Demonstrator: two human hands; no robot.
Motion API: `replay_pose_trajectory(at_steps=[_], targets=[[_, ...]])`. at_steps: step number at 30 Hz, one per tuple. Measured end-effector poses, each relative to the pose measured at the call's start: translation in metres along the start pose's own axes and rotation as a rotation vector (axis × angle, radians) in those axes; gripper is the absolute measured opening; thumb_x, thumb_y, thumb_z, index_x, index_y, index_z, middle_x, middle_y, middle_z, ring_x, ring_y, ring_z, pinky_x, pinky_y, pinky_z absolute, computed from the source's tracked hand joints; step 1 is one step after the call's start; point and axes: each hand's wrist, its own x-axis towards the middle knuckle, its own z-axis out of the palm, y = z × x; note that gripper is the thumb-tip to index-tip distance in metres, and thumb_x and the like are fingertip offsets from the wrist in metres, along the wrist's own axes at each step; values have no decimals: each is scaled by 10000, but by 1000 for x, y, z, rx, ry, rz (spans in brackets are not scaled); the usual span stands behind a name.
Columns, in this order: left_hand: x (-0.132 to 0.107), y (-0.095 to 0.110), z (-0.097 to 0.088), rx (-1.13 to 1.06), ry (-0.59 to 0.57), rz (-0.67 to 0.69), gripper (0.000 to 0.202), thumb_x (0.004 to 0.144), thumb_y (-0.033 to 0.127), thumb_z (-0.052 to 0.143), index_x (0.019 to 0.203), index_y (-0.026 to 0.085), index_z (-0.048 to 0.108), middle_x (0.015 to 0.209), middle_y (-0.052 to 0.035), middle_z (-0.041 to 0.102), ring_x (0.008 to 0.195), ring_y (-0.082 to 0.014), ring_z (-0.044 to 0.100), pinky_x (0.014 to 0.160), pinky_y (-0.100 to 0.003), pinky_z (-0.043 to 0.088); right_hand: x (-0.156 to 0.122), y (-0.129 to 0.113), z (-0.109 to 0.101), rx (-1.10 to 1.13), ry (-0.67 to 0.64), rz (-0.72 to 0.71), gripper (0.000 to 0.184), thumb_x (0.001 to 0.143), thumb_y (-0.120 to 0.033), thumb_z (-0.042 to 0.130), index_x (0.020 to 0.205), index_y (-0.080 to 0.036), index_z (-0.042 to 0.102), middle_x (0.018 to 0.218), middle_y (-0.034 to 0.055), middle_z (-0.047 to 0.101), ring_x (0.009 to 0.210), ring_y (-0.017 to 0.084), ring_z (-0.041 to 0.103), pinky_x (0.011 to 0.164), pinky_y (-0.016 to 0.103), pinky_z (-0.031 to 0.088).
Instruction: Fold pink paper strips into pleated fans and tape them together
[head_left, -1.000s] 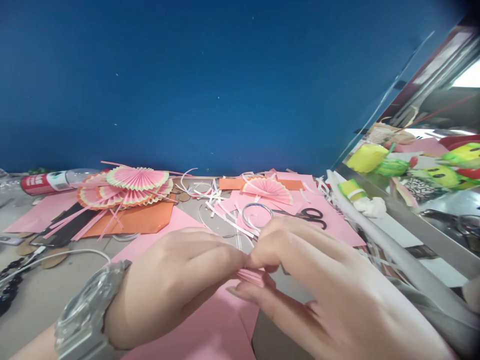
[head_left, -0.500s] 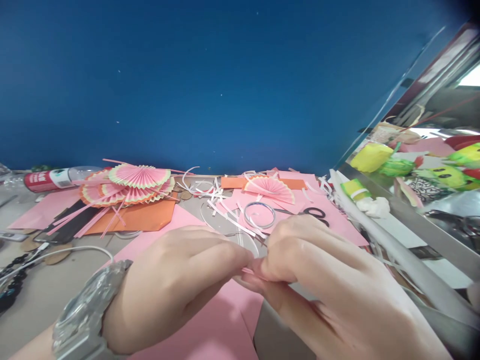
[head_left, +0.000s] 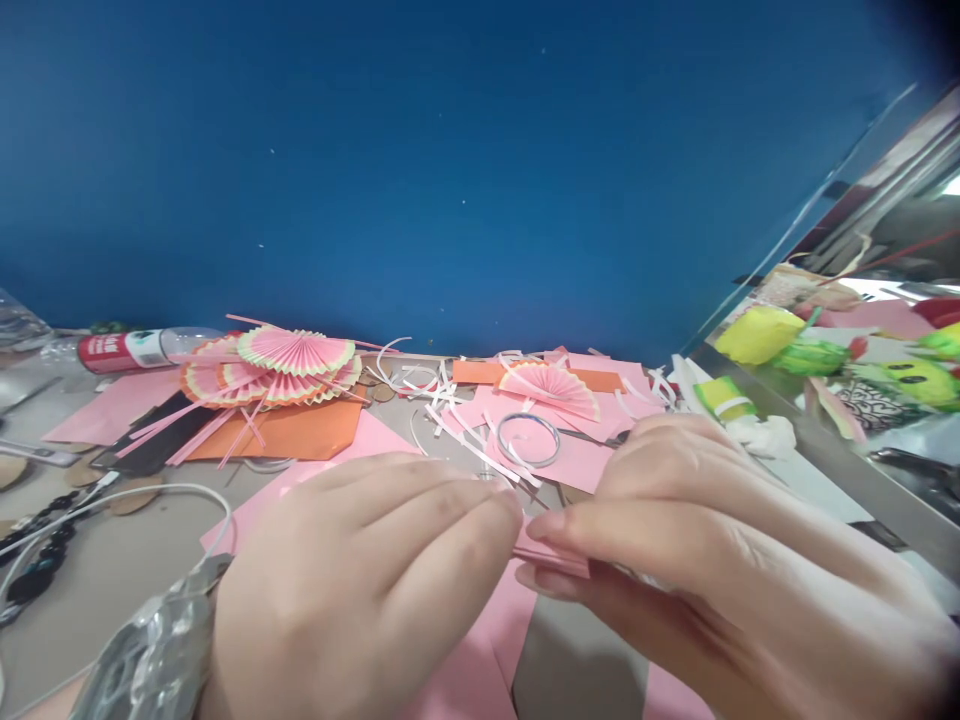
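A narrow, layered piece of folded pink paper (head_left: 553, 559) lies between my two hands. My right hand (head_left: 705, 530) pinches it, thumb below and index finger above. With its fingers closed together, my left hand (head_left: 360, 590) grips the other end, which its knuckles hide. Beneath my hands are a pink paper sheet (head_left: 457, 680) and the grey tabletop (head_left: 577, 660). Just beyond my fingertips lies a ring-shaped roll (head_left: 529, 440) on more pink paper. Partly covered by my right hand, dark scissors (head_left: 592, 436) lie beside the roll.
Pleated pink paper fans (head_left: 296, 352) rest at the left on an orange sheet (head_left: 277, 430), near a bottle (head_left: 124, 350). White paper strips (head_left: 465, 430) are scattered mid-table. A white cable (head_left: 172, 488) curls at the left. A blue panel (head_left: 450, 170) stands behind; colourful items (head_left: 761, 335) are at right.
My right hand has moved right and its fingers have opened slightly, so more of the folded pink paper shows. My left hand has turned, with its back more toward me. The view has shifted slightly.
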Motion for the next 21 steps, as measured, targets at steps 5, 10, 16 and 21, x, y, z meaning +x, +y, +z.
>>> replay_pose_trajectory(at_steps=[5,10,16,21], targets=[[2,5,5,-146,-108,-97,143,914,162,374,900,170,517,809,-7,646,721,-128,597,640,-244,453,2,4,4,-41,-23,-93,89,763,-106,603,781,-180,556,646,-32,560,610,101,476,643,279,390],[2,1,10,-123,-378,-350,133,916,218,348,908,217,481,699,31,606,592,-126,548,549,-237,380,0,19,1,-92,-125,14,119,855,-161,491,740,-188,501,691,-19,532,680,105,478,680,249,378],[8,-3,10,-35,-526,-536,259,916,249,252,746,217,444,590,22,546,481,-134,480,467,-249,259,1,33,-15,-129,-195,251,127,898,-282,418,789,-226,451,676,-25,512,568,103,467,505,234,361],[4,-6,8,-162,-562,-519,280,917,286,272,710,223,449,565,32,519,480,-130,480,465,-245,269,0,44,-27,-145,-184,448,214,874,-422,447,784,-238,509,682,-23,557,576,110,504,521,244,394]])
